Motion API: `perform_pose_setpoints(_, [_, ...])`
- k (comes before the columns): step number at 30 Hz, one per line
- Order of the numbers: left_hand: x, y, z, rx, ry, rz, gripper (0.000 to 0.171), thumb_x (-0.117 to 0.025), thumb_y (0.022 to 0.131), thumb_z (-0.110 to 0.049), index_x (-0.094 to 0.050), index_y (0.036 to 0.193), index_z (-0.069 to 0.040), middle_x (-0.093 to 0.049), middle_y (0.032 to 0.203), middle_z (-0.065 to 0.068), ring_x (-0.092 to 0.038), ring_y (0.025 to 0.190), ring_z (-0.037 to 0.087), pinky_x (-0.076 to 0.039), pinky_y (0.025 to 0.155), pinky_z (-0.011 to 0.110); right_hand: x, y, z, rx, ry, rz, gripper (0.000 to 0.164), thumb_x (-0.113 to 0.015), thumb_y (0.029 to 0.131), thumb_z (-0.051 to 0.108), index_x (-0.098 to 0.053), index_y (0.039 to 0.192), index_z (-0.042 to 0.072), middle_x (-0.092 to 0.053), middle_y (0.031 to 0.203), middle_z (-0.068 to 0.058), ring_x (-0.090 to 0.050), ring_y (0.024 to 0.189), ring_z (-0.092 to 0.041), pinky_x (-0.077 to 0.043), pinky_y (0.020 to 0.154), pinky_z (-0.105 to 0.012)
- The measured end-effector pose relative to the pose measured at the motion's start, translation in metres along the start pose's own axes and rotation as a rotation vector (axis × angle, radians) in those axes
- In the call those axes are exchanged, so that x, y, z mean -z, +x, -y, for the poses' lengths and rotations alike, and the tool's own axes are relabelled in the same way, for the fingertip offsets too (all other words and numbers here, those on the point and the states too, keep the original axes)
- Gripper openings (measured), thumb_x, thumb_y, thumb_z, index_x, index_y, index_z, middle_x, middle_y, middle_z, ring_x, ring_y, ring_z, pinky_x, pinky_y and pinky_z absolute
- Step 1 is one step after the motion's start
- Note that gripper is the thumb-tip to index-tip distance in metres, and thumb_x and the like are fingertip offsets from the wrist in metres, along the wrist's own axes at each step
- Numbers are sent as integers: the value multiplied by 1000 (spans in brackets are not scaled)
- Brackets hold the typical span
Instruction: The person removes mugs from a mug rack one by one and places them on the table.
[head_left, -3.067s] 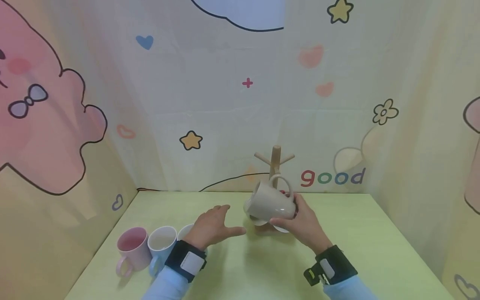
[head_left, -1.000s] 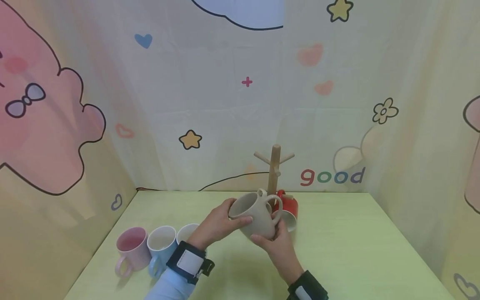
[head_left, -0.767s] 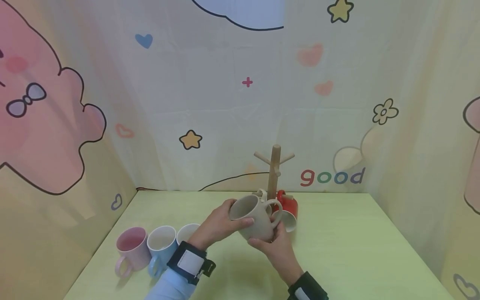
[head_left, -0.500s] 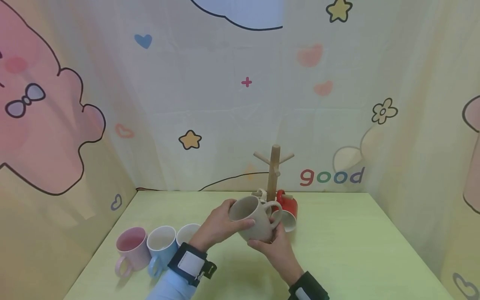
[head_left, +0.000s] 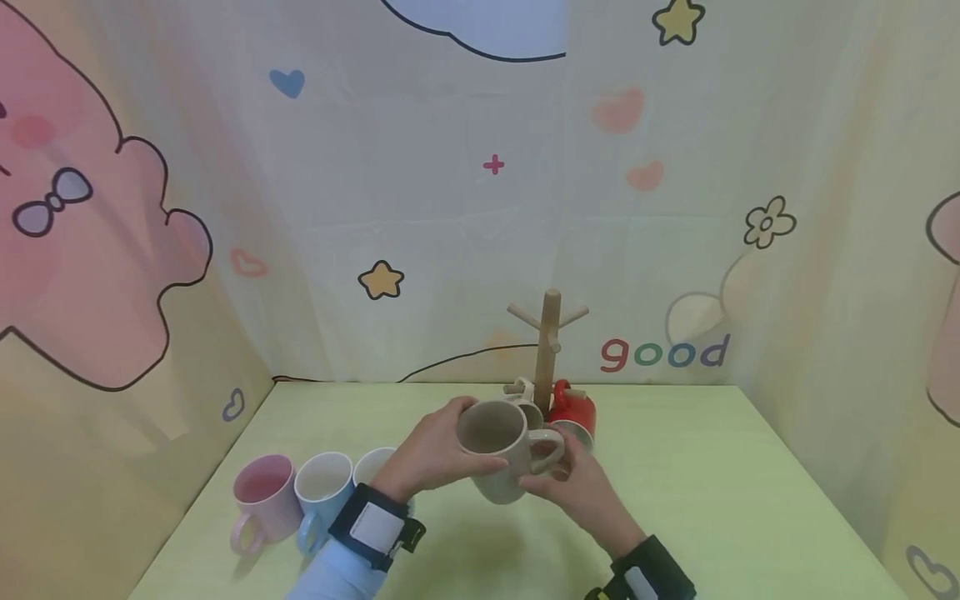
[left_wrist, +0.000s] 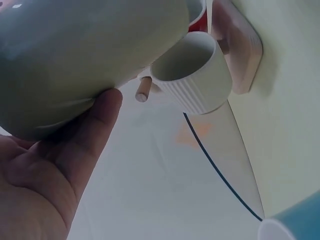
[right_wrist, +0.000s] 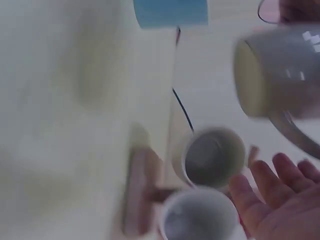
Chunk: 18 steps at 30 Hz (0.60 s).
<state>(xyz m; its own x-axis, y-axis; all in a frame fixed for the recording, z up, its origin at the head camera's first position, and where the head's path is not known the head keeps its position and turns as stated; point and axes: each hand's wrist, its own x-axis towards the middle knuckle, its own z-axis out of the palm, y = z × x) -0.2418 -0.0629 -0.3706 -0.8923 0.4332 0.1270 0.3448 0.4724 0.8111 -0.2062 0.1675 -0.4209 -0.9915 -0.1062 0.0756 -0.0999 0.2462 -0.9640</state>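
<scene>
My left hand [head_left: 435, 450] grips a light grey mug [head_left: 504, 479] by its left side, thumb across the front. The mug is held above the table, its mouth leaning toward me and its handle pointing right. My right hand [head_left: 588, 492] is at the handle side; in the right wrist view its fingers [right_wrist: 270, 185] are extended, apart from the mug. Behind stands a wooden mug tree [head_left: 546, 367]. A red mug [head_left: 581, 408] hangs on its lower right, and a ribbed white mug [left_wrist: 200, 90] on its lower left, partly hidden by the grey mug in the head view.
At the table's left stand a pink mug [head_left: 272, 504], a blue mug [head_left: 324, 496] and a white mug [head_left: 370, 463], the last partly covered by my left hand. The tree's upper pegs [head_left: 574, 317] carry nothing. A printed curtain [head_left: 450, 208] closes the back.
My right hand first held the grey mug tilted by the tree, then my left hand took hold of it too. The mug has turned more upright; my right hand has let go, shifting right.
</scene>
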Motion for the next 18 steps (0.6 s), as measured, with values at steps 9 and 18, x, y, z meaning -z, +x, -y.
perform_pose_setpoints(9, [-1, -2, 5, -36, 90, 62, 87, -90, 68, -41, -48, 137, -8, -62, 118, 3, -59, 105, 20, -51, 86, 42, 35, -6, 25, 76, -440, 118, 55, -84, 79, 35, -65, 126, 13, -65, 100, -1, -59, 87, -22, -52, 66, -37])
perform_pose_setpoints(18, [-4, -3, 7, -90, 114, 109, 85, -91, 65, -38, -50, 135, -10, -63, 114, -2, -59, 103, 17, -50, 85, 39, 31, -7, 30, 148, -556, 233, 29, -80, 83, 33, -74, 106, 17, -64, 85, 7, -53, 69, -18, -45, 57, -33])
